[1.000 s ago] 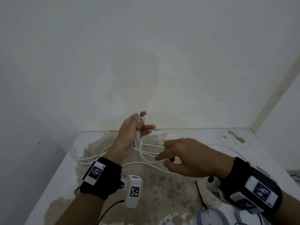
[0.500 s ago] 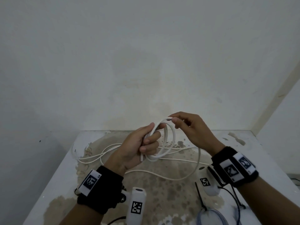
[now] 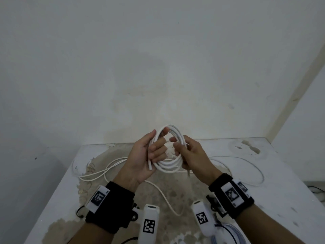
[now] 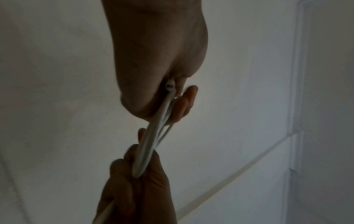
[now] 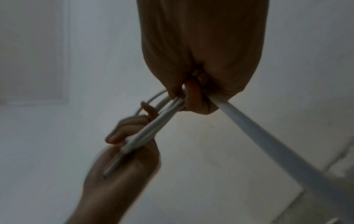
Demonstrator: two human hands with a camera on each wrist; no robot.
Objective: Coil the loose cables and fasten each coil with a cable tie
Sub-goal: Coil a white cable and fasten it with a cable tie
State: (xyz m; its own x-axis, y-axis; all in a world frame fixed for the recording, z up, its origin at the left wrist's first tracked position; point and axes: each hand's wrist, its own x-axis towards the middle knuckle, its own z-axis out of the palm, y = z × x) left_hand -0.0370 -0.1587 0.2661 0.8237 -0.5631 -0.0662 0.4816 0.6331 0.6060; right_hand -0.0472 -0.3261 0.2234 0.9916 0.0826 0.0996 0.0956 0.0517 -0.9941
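Observation:
A white cable coil [image 3: 169, 163] of several turns hangs in the air above the table, upright, between both hands. My left hand [image 3: 149, 154] grips its left side, fingers curled through the loop, and the cut cable end [image 3: 150, 166] sticks out below the palm. My right hand [image 3: 186, 154] grips the right side. The left wrist view shows the coil [image 4: 149, 145] edge-on with the cable end [image 4: 169, 86] at my palm. In the right wrist view the coil [image 5: 153, 127] runs to my left hand [image 5: 126, 153], and a trailing cable [image 5: 268, 145] leaves my right hand.
Loose white cable [image 3: 105, 170] lies on the stained white table [image 3: 58, 196], with a wide loop [image 3: 256, 173] at the right. A pale grey coil [image 3: 232, 235] lies at the near right edge. Walls close in behind and on the right.
The coil has gained turns and sits higher. My right hand came down from the top of the loop and now grips its right side.

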